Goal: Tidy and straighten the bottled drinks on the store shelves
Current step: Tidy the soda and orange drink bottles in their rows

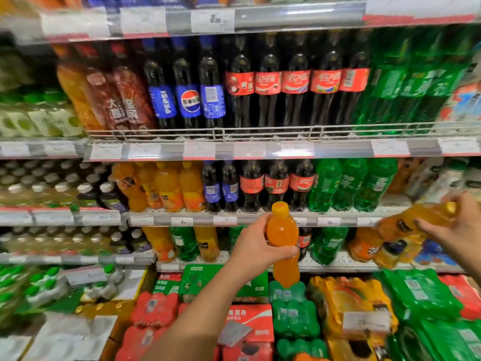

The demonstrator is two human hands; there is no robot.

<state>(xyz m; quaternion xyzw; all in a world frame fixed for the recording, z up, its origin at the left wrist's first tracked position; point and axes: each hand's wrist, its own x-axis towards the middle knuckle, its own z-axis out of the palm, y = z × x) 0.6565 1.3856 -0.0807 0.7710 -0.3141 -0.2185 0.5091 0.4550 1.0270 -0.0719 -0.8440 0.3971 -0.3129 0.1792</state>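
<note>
"PEPSI" on blue-labelled bottle (163, 101).

White paper price tags (212, 20) are sitting in the clear plastic strips along the shelf edges. A white wire guard rail (268, 131) is running along one shelf front. Red shrink-wrapped multipacks (154, 310) and green shrink-wrapped multipacks (295, 319) are lying stacked at the bottom.

Orange bottle (283, 241) in my left hand (256, 246): clear glossy plastic, smooth, matt orange cap. Second orange bottle (413, 220) in my right hand (456, 227): same shiny plastic w/ dark printed label. Shelf rail (234, 131) is white-coated wire; price strips (260, 149) glossy clear plastic over paper tags. Multipacks (294, 308) below in crinkly glossy shrink-wrap.
</note>
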